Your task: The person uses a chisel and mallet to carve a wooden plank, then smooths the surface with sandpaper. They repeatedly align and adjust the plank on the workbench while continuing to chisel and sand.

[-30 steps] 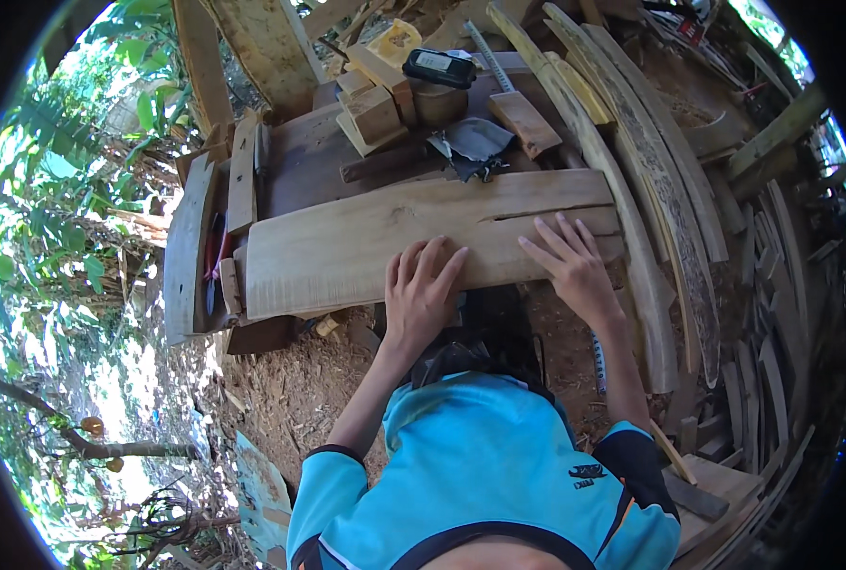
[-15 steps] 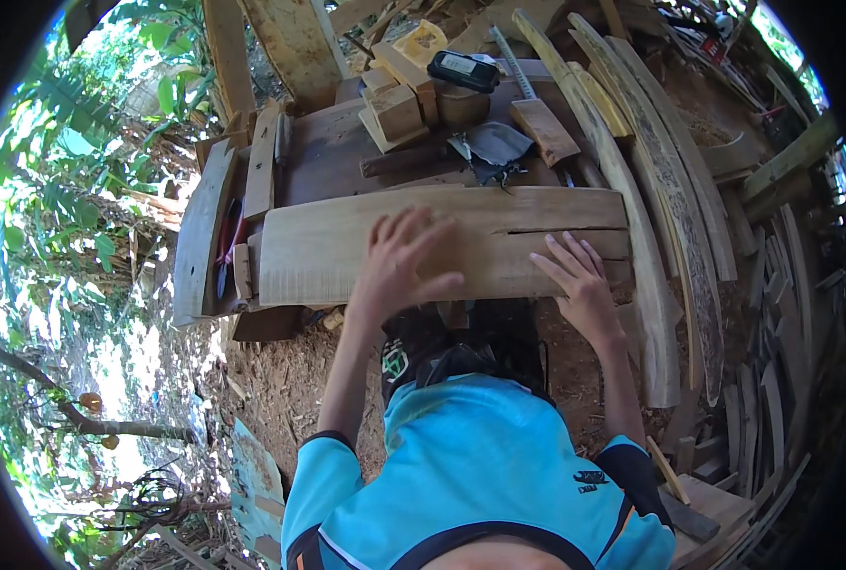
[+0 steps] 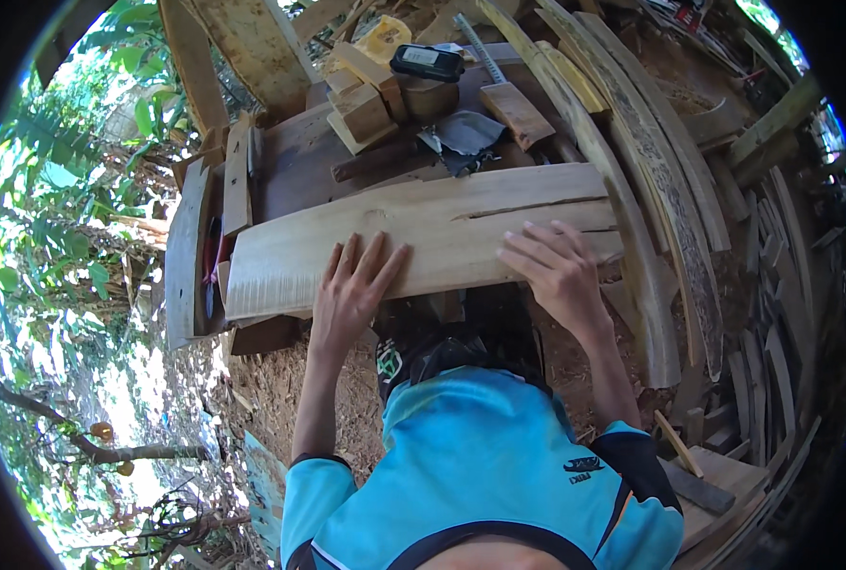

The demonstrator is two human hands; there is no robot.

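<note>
A broad, pale wooden board (image 3: 432, 220) lies across the near side of the workbench, a long dark crack running in from its right end. My left hand (image 3: 351, 280) rests on the board's near edge, left of the middle, with its fingers spread over the top face. Toward the right end, my right hand (image 3: 556, 261) lies over the near edge, fingers stretched out and slightly blurred. Neither hand is closed around anything. Behind the board are a grey cloth scrap (image 3: 465, 138) and a dark rod-like piece (image 3: 375, 161).
Wood blocks (image 3: 366, 100), a black case (image 3: 427, 63) and a wooden-handled square (image 3: 518, 114) stand at the back of the bench (image 3: 294, 166). Long rough planks (image 3: 651, 161) line its right side. A red-handled tool (image 3: 214, 256) lies by the left edge.
My left hand has moved left and nearer, from the board's middle to its near edge. My right hand has shifted slightly left. The whole view has turned a little.
</note>
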